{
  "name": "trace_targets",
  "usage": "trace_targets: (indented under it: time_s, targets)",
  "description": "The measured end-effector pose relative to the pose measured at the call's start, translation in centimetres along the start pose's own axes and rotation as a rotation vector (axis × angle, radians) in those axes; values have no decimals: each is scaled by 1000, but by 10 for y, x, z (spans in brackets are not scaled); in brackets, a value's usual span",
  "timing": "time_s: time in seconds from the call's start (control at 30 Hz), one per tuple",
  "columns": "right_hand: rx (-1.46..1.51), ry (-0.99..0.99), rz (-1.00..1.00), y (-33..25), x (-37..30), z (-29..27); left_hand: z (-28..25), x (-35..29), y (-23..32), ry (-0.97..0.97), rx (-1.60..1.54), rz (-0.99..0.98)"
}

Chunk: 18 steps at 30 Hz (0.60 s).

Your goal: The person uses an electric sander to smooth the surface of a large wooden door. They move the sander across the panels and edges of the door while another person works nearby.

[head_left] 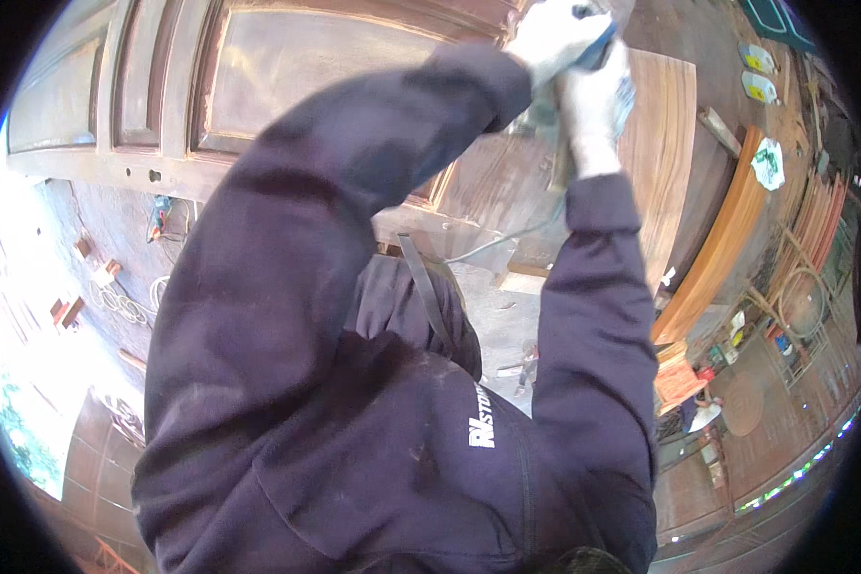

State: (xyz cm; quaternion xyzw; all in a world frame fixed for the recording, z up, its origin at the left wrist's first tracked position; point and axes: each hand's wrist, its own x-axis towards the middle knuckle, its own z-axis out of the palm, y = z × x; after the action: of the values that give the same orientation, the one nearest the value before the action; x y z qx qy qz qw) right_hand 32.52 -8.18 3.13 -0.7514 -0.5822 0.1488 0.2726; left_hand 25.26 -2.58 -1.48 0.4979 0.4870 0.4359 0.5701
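Note:
My left hand (557, 38), in a white glove, is closed round the top of a blue power tool (598, 48). Just below and to the right, my right hand (593, 100), gloved as well, grips the same tool. Motion blur and the gloves hide most of its body, so I cannot tell its exact kind. The tool is over the far right end of a brown panelled wooden door (301, 72), by a paler wooden board (660, 153). A grey cord (497, 244) runs along the near edge up towards my hands.
A long wooden beam (713, 239) lies to the right, with a crumpled white-green bag (767, 163) by its far end. Yellow-and-white containers (759, 88) stand beyond. At left, another corded tool (160, 218) and wood blocks (67, 311) are on the floor. Another person (703, 411) is at lower right.

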Motion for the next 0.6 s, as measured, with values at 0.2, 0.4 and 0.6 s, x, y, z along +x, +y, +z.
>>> trace_targets:
  time_s: [0.2, 0.4, 0.6]
  targets:
    - [-79, -57, 73, 32, -156, -38, 21, -154, -14, -55, -9, -32]
    - [-94, -168, 176, 45, -275, -74, 36, -278, -21, -176, 126, -225]
    - [-85, -345, 82, 38, -261, -58, -6, -246, 0, -274, 409, -180]
